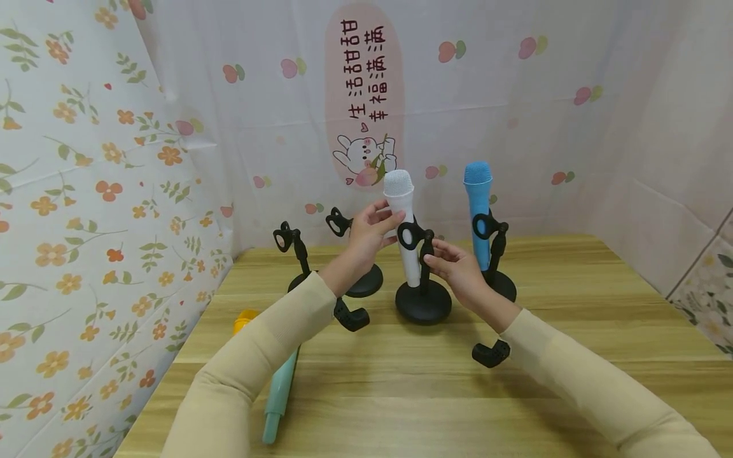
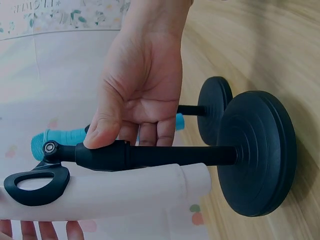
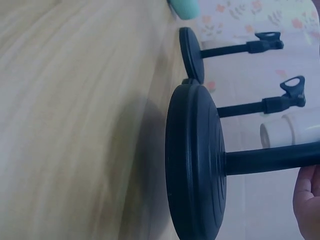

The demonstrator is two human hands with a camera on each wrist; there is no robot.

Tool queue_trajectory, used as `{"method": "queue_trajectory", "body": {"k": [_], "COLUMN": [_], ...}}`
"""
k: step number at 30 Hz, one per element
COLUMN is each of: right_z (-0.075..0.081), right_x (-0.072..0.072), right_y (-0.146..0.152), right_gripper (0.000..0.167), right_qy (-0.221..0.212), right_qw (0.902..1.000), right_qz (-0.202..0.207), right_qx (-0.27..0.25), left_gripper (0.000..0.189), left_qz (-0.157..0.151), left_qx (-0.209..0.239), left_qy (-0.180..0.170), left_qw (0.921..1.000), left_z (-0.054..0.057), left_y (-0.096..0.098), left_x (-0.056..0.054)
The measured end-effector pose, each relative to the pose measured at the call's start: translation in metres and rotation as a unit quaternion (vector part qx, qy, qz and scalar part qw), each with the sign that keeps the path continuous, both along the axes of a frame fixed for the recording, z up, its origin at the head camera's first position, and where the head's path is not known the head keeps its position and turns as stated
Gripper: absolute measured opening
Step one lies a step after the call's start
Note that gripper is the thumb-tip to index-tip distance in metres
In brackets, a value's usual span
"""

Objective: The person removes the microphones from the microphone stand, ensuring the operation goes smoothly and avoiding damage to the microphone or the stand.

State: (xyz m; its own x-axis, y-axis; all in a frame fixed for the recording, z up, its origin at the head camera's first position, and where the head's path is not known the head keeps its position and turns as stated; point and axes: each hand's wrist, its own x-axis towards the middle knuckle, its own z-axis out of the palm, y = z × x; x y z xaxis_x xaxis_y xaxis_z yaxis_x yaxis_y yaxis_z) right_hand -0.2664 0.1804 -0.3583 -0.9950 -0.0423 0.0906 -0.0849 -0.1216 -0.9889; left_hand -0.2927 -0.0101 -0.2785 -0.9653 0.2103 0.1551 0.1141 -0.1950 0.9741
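While the white microphone (image 1: 409,261) stands nearly upright at the clip (image 1: 417,234) of a black microphone stand (image 1: 422,306), the head view suggests that seating it there is the step in hand; the next move seems to call for bracing the stand and pressing the microphone home. Above the tabletop (image 1: 401,394), the left hand (image 1: 366,236) has its grip closed round the microphone below the mesh; the right hand (image 1: 460,270) pinches the stand's stem.

By the left wrist view, the right thumb lies along the stem, left fingertips showing below the microphone; whether it is fully seated, I cannot tell.

On the right wrist view, the microphone's lower end is beside the stem, the right hand only partly visible.
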Motion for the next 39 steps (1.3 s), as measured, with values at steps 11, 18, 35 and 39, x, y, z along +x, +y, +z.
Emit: {"method": "queue_trajectory", "body": {"k": [11, 18, 35, 39], "right_z": [-0.007, -0.011, -0.019, -0.022], "right_x": [0.017, 0.027, 0.041, 0.041], "right_y": [0.002, 0.005, 0.005, 0.005], "right_gripper": [0.055, 0.056, 0.057, 0.057], "right_qy": [-0.001, -0.008, -0.020, -0.017], "right_qw": [0.9999, 0.9999, 0.9998, 0.9998], "right_qz": [0.004, 0.009, 0.002, 0.005], "right_qx": [-0.011, -0.011, 0.004, -0.003], "left_gripper": [0.041, 0.041, 0.037, 0.038], "left_qz": [0.007, 0.006, 0.009, 0.011], "left_qx": [-0.011, -0.008, 0.001, 0.003], "left_qy": [-0.010, -0.008, -0.020, -0.025], "left_qw": [0.9999, 0.9999, 0.9998, 0.9996], "left_z": [-0.006, -0.010, -0.020, -0.023], "left_y": [0.001, 0.004, 0.002, 0.002], "left_x": [0.016, 0.029, 0.041, 0.042]}}
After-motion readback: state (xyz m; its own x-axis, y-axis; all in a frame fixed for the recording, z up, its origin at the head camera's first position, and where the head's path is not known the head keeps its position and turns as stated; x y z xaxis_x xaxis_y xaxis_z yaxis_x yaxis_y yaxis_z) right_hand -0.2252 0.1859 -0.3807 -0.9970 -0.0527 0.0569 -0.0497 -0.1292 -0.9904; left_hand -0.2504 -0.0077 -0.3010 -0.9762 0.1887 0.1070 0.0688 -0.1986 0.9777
